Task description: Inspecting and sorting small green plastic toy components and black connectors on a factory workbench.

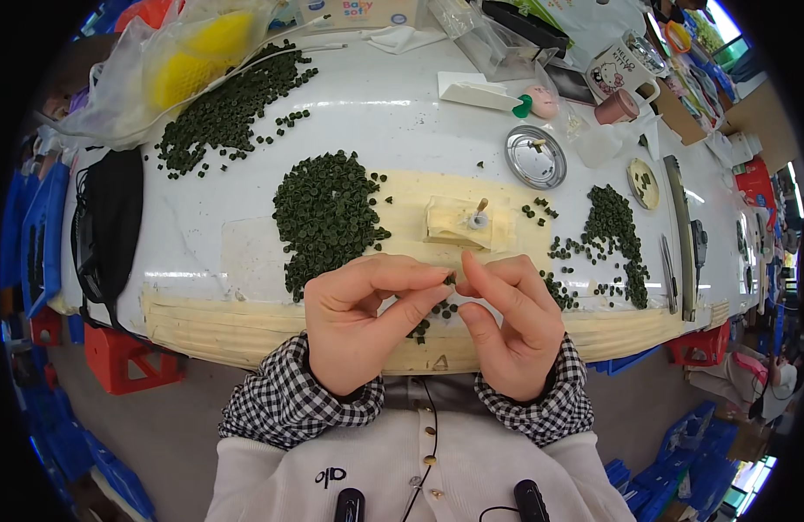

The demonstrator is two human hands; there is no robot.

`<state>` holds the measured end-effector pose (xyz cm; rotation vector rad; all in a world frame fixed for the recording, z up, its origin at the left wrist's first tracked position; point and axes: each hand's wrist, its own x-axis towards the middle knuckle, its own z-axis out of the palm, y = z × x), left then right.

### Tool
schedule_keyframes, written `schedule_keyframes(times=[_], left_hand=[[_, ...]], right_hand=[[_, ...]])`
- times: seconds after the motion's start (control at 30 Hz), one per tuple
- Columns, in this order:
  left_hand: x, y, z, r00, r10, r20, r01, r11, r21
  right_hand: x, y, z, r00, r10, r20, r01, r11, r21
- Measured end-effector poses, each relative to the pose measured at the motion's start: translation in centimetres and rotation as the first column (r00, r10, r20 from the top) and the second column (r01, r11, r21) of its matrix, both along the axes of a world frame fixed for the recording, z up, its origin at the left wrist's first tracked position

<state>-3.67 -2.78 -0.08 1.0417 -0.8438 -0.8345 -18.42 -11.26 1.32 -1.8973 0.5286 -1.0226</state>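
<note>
Between the thumb and index finger of my left hand (360,317) is a small dark green cap-like piece (450,278). My right hand (519,313) is close by on the right, its thumb and fingers apart and nothing seen between them. Just beyond both hands, a tape-wrapped block (454,228) carries a short upright peg (482,207) in a whitish collar. A dense pile of the dark green pieces (324,213) lies left of the block. A looser group of similar pieces (615,226) spreads to the right. A few more show below my fingertips, partly hidden by my hands.
Another dark green heap (219,117) lies at the far left beside a plastic bag (123,96). A round metal lid (535,158), a small round dish (643,183) and tweezers (668,274) are at the right. A black cloth bag (110,226) rests on the left edge; a mug (619,70) stands far right.
</note>
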Motion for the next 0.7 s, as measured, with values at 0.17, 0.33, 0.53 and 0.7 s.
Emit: schedule_keyframes(times=[0.17, 0.33, 0.53, 0.7], left_hand=[[0.3, -0.1, 0.4, 0.988, 0.026, 0.153, -0.021, 0.999, -0.029], [0.5, -0.1, 0.3, 0.99, 0.016, 0.142, -0.015, 1.0, -0.01], [0.0, -0.1, 0.9, 0.999, 0.009, -0.053, -0.005, 0.997, 0.074], [0.4, -0.2, 0.2, 0.996, 0.005, 0.084, -0.009, 0.999, 0.047]], right_hand=[[-0.7, -0.4, -0.4, 0.998, 0.024, -0.059, -0.031, 0.991, -0.128], [-0.5, -0.3, -0.7, 0.998, 0.042, -0.05, -0.047, 0.992, -0.118], [-0.6, -0.5, -0.7, 0.998, 0.048, -0.051, -0.054, 0.991, -0.12], [-0.5, -0.3, -0.6, 0.999, 0.021, -0.049, -0.027, 0.992, -0.12]])
